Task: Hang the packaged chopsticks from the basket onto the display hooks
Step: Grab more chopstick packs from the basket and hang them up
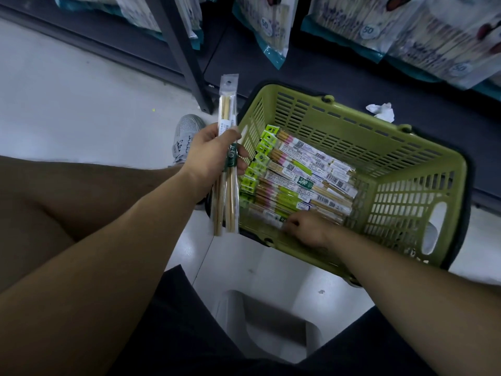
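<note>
My left hand (211, 156) grips a clear pack of wooden chopsticks (227, 109) upright, left of the basket, its hang hole at the top. A green plastic basket (406, 158) on the floor holds several chopstick packs (298, 175) with green and white labels, lying side by side. My right hand (306, 229) reaches into the basket's near side, fingers curled down onto the packs near its rim. Whether the right hand's fingers hold a pack is hidden.
A dark shelf base (325, 69) runs behind the basket, with bags of disposable chopsticks (273, 25) hanging above. A dark shelf post (187, 61) stands at left. A crumpled white paper (381, 111) lies on the shelf base. A white stool (268, 327) is below me.
</note>
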Tool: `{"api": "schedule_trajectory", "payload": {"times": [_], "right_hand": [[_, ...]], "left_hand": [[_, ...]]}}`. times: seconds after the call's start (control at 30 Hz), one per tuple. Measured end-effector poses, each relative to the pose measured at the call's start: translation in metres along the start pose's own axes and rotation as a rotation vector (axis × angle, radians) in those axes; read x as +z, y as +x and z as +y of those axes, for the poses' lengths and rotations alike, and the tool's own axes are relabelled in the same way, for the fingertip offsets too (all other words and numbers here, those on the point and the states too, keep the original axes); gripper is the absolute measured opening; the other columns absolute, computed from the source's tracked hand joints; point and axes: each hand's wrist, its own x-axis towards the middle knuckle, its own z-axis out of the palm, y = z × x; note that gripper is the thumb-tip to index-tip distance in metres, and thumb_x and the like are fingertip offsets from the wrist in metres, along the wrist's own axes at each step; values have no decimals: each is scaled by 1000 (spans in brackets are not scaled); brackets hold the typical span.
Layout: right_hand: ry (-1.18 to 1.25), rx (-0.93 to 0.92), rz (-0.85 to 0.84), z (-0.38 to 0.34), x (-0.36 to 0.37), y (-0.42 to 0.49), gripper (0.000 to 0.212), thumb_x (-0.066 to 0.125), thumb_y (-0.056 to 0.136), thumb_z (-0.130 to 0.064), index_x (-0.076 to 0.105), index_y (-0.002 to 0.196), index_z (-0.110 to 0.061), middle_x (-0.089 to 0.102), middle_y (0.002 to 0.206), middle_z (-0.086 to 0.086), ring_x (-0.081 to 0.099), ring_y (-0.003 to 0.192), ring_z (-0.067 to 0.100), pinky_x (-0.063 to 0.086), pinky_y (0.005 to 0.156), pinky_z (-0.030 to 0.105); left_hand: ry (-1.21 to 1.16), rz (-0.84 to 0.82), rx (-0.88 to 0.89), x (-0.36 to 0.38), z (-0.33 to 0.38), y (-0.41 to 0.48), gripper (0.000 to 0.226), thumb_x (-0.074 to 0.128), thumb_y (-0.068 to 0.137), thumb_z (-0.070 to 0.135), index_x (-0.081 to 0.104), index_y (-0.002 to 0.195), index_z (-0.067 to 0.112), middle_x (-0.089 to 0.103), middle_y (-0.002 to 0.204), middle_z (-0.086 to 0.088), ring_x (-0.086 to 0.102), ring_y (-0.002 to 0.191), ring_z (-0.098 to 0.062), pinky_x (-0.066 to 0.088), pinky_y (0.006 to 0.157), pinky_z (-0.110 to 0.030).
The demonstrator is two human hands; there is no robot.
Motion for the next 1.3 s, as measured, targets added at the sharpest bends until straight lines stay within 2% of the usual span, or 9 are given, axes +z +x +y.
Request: {"api": "schedule_trajectory", "payload": {"times": [0.07, 0.23, 0.47, 0.7, 0.87, 0.97, 1.03, 1.13, 1.3], "right_hand": [[19, -12, 145, 3, 1, 1, 24, 50, 106, -34, 67, 97, -19, 63, 90, 1, 61, 83, 23, 41, 64, 30], [-148, -39, 294, 3, 9, 1, 18, 63, 99, -24, 72, 114, -20, 65, 109, 6, 59, 91, 23, 45, 72, 32], [-174, 25, 172, 6, 10, 10, 42, 69, 93, -32, 59, 134, -23, 67, 127, 6, 64, 108, 27, 49, 80, 32], [-236, 41, 182, 9, 12, 11, 29, 70, 91, -25, 64, 119, -25, 68, 116, 5, 63, 97, 24, 49, 74, 32], [93, -16, 230, 5, -15, 0, 23, 73, 90, -23, 63, 110, -28, 65, 107, 1, 62, 92, 20, 52, 75, 33], [293, -49, 360, -7, -38, -13, 32, 71, 91, -18, 64, 122, -17, 62, 111, 3, 60, 99, 20, 46, 78, 27], [418, -60, 454, -20, -51, -22, 29, 69, 91, -15, 64, 119, -14, 63, 105, 4, 59, 90, 18, 41, 69, 23], [619, -121, 610, -45, -62, -38, 12, 66, 91, -7, 68, 101, -12, 69, 88, 12, 61, 73, 19, 43, 65, 28], [671, -293, 623, -96, -57, -55, 17, 70, 93, -14, 71, 105, -26, 74, 86, 1, 70, 75, 17, 54, 67, 32]], "left_hand": [[-10, 9, -3, -1, -1, 1, 14, 62, 103, 21, 58, 101, 8, 68, 64, -7, 62, 47, -22, 54, 48, -30], [-13, 20, -5, 0, -2, 1, 12, 62, 103, 20, 58, 100, 10, 68, 63, -7, 62, 47, -22, 55, 47, -30], [5, 13, -9, 0, -2, 3, 12, 61, 103, 20, 59, 105, 9, 69, 64, -6, 63, 48, -21, 56, 48, -29], [25, -1, -4, 2, 0, 0, 10, 60, 104, 20, 59, 105, 10, 69, 65, -5, 63, 49, -20, 57, 49, -30], [2, 12, -14, 7, 2, -2, 10, 61, 103, 20, 58, 104, 10, 67, 64, -7, 60, 49, -22, 54, 49, -30], [54, 48, 10, 14, 0, -1, 11, 59, 103, 21, 57, 100, 10, 63, 65, -6, 58, 49, -20, 52, 47, -30], [85, 77, 24, 20, -2, -1, 11, 56, 104, 20, 54, 97, 12, 60, 68, -7, 56, 50, -19, 50, 48, -30], [47, 128, -41, 29, -6, -1, 10, 52, 106, 22, 51, 99, 15, 55, 70, -5, 52, 55, -19, 47, 53, -32], [52, 127, -50, 49, -9, -8, 33, 53, 103, 53, 55, 107, 21, 60, 88, 7, 58, 73, -7, 50, 57, -21]]}}
